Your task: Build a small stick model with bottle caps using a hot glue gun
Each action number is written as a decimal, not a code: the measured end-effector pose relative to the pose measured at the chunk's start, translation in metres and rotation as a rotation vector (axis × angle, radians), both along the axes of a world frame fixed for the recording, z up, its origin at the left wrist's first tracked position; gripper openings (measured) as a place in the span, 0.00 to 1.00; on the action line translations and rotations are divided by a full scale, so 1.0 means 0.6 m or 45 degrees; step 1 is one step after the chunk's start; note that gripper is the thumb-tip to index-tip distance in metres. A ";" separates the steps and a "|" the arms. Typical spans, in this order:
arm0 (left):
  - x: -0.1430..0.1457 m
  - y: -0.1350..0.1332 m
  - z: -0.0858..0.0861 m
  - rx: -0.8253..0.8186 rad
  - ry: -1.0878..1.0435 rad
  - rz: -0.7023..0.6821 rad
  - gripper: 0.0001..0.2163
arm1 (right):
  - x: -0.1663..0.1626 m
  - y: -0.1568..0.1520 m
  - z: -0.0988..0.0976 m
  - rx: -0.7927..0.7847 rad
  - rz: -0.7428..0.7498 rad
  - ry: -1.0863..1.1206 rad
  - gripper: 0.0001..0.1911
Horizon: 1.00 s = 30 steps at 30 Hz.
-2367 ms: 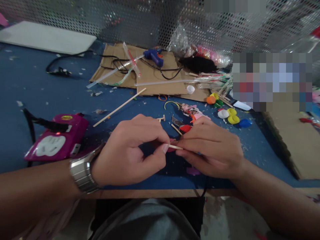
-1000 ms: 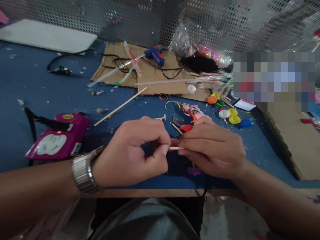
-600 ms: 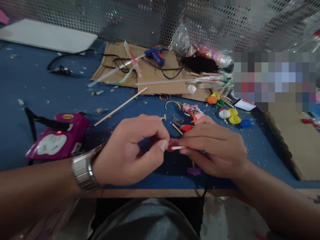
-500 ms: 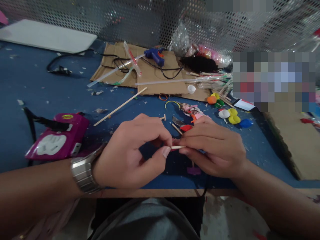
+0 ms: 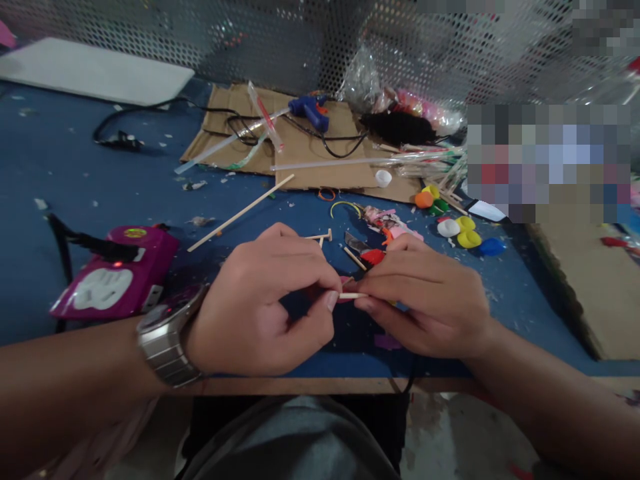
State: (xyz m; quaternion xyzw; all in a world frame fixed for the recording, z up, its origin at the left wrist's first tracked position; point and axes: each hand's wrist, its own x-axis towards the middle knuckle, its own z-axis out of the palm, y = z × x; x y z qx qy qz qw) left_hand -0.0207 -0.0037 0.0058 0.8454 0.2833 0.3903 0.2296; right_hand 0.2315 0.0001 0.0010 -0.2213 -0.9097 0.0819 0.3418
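Between my two hands is a short pale wooden stick [image 5: 352, 295]. My left hand [image 5: 273, 300] pinches its left end with thumb and forefinger, and a metal wristwatch [image 5: 173, 340] sits on that wrist. The other end lies between the thumb and fingers of my right hand [image 5: 430, 300], which are closed on it. Behind my left fingers a small T-shaped piece of wooden sticks [image 5: 325, 236] shows in part. Near my right fingertips lie another short stick [image 5: 355, 258] and a red piece [image 5: 373, 257]. A purple piece [image 5: 388, 342] lies below, partly hidden by my right hand.
A magenta power strip [image 5: 117, 273] stands at left, its cord plugged in. A long stick [image 5: 240, 213] lies beyond my left hand. Farther back, a blue glue gun [image 5: 310, 112] rests on cardboard [image 5: 320, 175]. Coloured caps [image 5: 467, 233] lie at right, near a cardboard panel [image 5: 590, 287].
My left hand has shifted slightly, uncovering more of the T-shaped piece. My right hand covers more of the purple piece. A red light now shows on the power strip.
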 end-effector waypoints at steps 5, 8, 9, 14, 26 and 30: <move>-0.001 -0.001 0.001 0.028 0.028 0.008 0.06 | -0.002 0.000 -0.001 0.003 0.011 -0.004 0.03; 0.001 -0.001 -0.001 0.058 0.038 0.021 0.06 | -0.003 -0.001 -0.002 0.002 0.015 -0.008 0.02; 0.001 0.000 -0.002 0.072 0.040 0.024 0.06 | -0.002 -0.001 -0.003 0.002 0.016 -0.003 0.02; 0.000 -0.001 -0.004 0.090 0.077 0.035 0.08 | -0.001 -0.002 -0.008 -0.011 0.021 0.011 0.02; 0.003 -0.004 -0.003 0.093 0.110 0.040 0.09 | -0.006 -0.002 -0.005 -0.011 0.024 0.019 0.03; 0.004 -0.004 -0.006 0.117 0.126 0.064 0.08 | -0.005 -0.003 -0.008 -0.004 0.019 0.026 0.03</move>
